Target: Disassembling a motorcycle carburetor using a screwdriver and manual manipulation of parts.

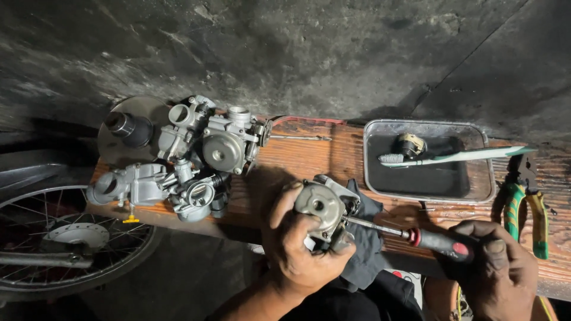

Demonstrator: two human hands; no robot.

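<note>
Left hand point(297, 246) gripping a carburetor point(321, 208) over the bench's point(309, 157) front edge, right hand point(496, 264) closing around a screwdriver point(416, 236) whose tip is touching it, dark cloth point(366, 244) lying beneath, more carburetors point(190, 157) sitting at the left end.

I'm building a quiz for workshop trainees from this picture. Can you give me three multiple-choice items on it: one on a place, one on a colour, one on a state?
1. Where does the toothbrush lie?
A. across the metal tray
B. on the floor
C. in the wheel

2. What colour are the pliers' handles?
A. blue
B. green and yellow
C. white

3. What does the right hand hold?
A. nothing
B. a rag
C. a screwdriver set against the carburetor that the left hand grips

Answers: 1 A, the brush spans the tray's rim. 2 B, the grips show green with yellow. 3 C, its shaft reaches the held part.
</note>
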